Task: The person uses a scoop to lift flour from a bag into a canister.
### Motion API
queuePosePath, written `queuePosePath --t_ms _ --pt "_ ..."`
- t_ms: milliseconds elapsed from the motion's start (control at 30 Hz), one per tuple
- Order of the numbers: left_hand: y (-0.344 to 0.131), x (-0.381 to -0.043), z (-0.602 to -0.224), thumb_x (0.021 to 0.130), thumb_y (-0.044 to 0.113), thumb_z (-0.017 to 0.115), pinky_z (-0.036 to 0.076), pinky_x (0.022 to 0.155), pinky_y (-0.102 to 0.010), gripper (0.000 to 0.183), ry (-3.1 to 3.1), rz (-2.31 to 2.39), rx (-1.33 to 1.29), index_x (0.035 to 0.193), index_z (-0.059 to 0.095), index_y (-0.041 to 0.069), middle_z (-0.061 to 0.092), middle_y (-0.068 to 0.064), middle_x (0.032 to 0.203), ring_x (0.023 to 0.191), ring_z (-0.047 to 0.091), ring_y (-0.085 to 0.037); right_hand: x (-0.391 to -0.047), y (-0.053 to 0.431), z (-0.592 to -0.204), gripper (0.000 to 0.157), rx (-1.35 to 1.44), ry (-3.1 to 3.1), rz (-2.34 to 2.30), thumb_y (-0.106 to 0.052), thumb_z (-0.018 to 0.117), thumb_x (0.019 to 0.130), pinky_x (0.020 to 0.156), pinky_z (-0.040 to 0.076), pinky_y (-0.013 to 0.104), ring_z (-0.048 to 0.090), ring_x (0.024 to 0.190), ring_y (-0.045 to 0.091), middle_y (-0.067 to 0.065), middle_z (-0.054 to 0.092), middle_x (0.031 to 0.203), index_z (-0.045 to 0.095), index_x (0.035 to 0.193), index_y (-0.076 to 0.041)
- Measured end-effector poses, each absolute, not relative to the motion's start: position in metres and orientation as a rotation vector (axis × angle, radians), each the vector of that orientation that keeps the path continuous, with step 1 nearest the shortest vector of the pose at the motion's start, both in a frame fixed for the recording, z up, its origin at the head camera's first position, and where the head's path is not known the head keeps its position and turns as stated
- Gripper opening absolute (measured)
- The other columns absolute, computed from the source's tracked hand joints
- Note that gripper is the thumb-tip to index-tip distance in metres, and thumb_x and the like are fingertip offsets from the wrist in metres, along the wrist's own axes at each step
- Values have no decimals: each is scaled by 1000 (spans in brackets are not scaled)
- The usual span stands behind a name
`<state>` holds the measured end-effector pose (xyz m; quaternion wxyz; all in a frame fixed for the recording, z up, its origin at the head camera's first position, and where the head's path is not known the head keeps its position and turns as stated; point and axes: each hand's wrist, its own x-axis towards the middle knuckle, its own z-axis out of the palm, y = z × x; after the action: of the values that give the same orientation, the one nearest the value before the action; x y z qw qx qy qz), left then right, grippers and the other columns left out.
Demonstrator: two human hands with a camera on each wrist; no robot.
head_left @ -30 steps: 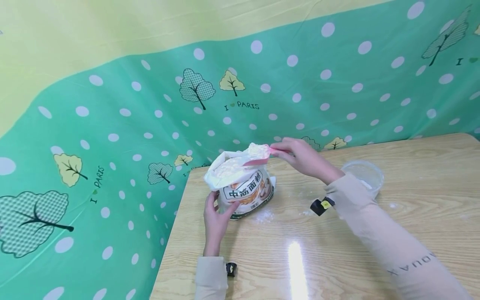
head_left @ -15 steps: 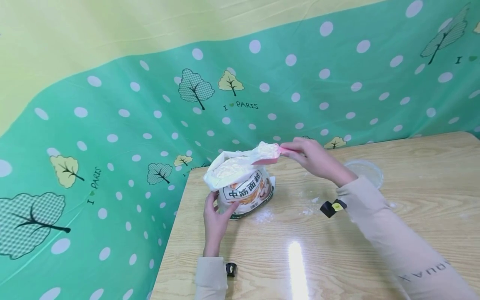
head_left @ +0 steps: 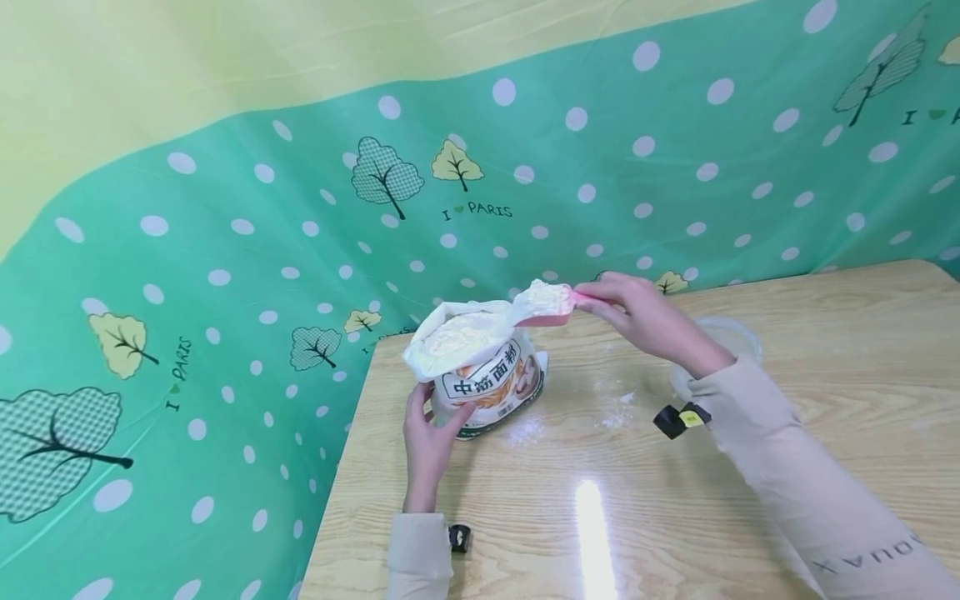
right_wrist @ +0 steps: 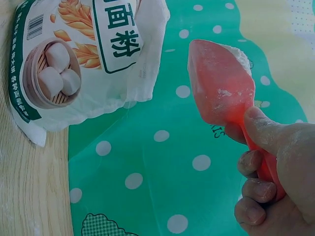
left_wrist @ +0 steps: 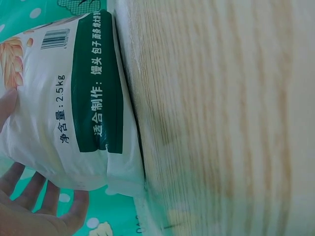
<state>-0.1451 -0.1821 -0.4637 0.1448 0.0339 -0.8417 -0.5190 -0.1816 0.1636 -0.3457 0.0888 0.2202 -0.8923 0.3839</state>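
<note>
An open flour bag [head_left: 491,392] stands at the left of the table, its white rim folded out and flour [head_left: 467,335] showing inside. My left hand [head_left: 429,433] grips its lower left side; in the left wrist view the thumb lies on the printed front and the fingers [left_wrist: 51,196] along the side. By its handle, my right hand [head_left: 633,312] holds a pink scoop [head_left: 546,318] heaped with flour, just right of the bag's mouth. In the right wrist view the fingers curl round the handle and the scoop's underside [right_wrist: 219,81] is dusted white.
Partly behind my right forearm stands a clear bowl [head_left: 738,337]. Spilled flour [head_left: 617,412] dusts the wooden table [head_left: 525,508] between bag and bowl. A green patterned cloth [head_left: 247,333] hangs behind and to the left.
My right hand has moved right with the loaded scoop, from above the bag's mouth to beside its right rim. The left hand keeps its hold on the bag.
</note>
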Motion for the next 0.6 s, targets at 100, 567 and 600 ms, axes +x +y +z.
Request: queuePosePath --t_ms 100,567,600 --pt "-183 -145 -464 75 39 86 43 106 -50 78 -2422 -1499 96 141 50 16 52 -5 141 130 46 -25 -180 166 -346 35 657 -2653 1144 -24 54 103 70 43 35 46 76 20 5 59 88 63 132 -6" --pt "-182 -145 -464 75 40 86 42 107 -50 80 -2426 -1509 102 142 49 16 52 -4 142 130 46 -24 -170 188 -351 33 609 -2638 1156 -22 56 102 63 38 29 42 76 20 3 53 80 65 131 -8" --pt "-182 -145 -463 75 40 86 42 107 -50 79 -2426 -1510 104 141 49 16 52 -4 141 130 46 -24 -170 189 -352 33 607 -2637 1153 -22 56 102 63 38 29 43 76 20 3 53 80 65 131 -8"
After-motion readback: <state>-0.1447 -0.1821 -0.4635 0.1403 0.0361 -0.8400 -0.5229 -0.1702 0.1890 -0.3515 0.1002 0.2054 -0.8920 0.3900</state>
